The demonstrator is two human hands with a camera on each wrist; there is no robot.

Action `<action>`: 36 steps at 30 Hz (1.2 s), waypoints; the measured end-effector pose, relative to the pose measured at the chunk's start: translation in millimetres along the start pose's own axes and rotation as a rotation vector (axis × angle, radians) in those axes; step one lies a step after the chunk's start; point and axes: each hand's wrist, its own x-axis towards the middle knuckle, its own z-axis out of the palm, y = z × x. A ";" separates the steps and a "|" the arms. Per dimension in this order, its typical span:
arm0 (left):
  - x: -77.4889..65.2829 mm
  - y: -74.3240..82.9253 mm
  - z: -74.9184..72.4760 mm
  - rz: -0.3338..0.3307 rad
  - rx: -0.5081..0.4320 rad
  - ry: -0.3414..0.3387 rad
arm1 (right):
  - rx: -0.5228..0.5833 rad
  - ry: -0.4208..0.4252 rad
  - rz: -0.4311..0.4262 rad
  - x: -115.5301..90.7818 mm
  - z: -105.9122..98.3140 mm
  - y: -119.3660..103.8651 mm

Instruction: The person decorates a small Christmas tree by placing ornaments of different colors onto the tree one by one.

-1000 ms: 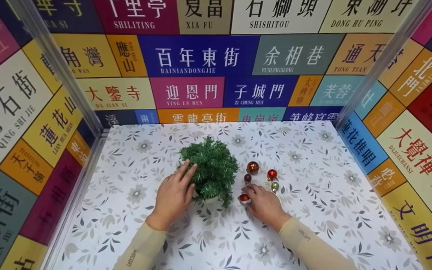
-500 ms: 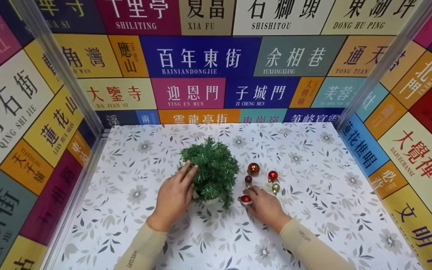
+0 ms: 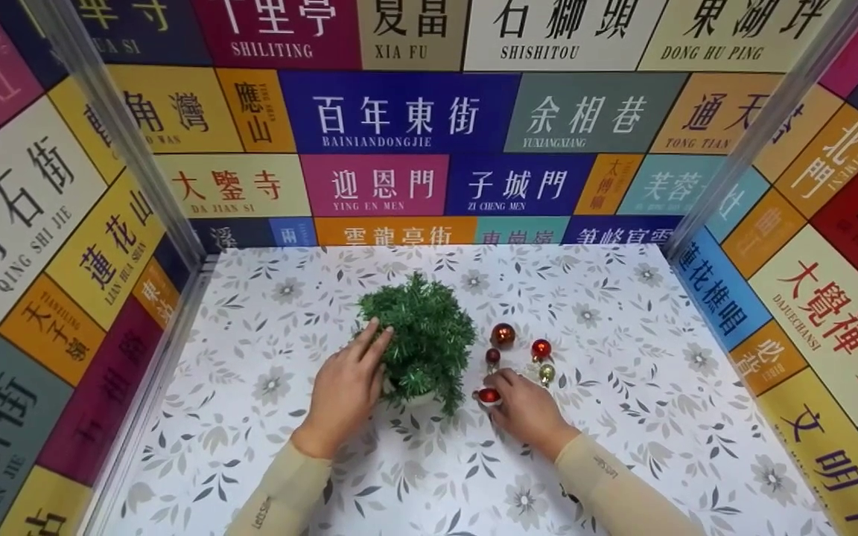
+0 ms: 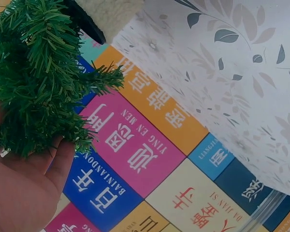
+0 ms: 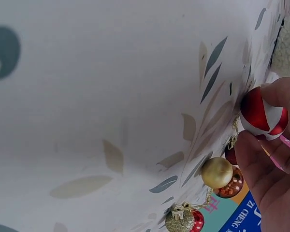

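Note:
A small artificial Christmas tree with green tinsel-like branches stands on the table, its pale fleecy base partly showing. My left hand rests against the tree's left side with fingers extended; in the left wrist view some fingertips are hidden behind branches. To the right of the tree, my right hand pinches a red-and-white Christmas bauble between thumb and fingers, low at the table. Just beyond that hand lie a copper bauble, a red bauble, a small dark red bauble and a glittery gold bauble.
A smooth gold bauble also shows in the right wrist view. White leaf-and-flower paper covers the table. Colourful sign-patterned walls enclose the back and both sides, with clear corner posts.

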 end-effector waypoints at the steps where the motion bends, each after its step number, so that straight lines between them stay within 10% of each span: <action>1: 0.0 -0.3 0.1 0.000 0.002 -0.003 | 0.004 -0.004 0.001 0.1 -0.8 -0.4; 36: 0.6 -0.3 1.2 0.023 0.009 0.037 | 0.195 0.345 -0.205 -3.6 -71.7 -45.7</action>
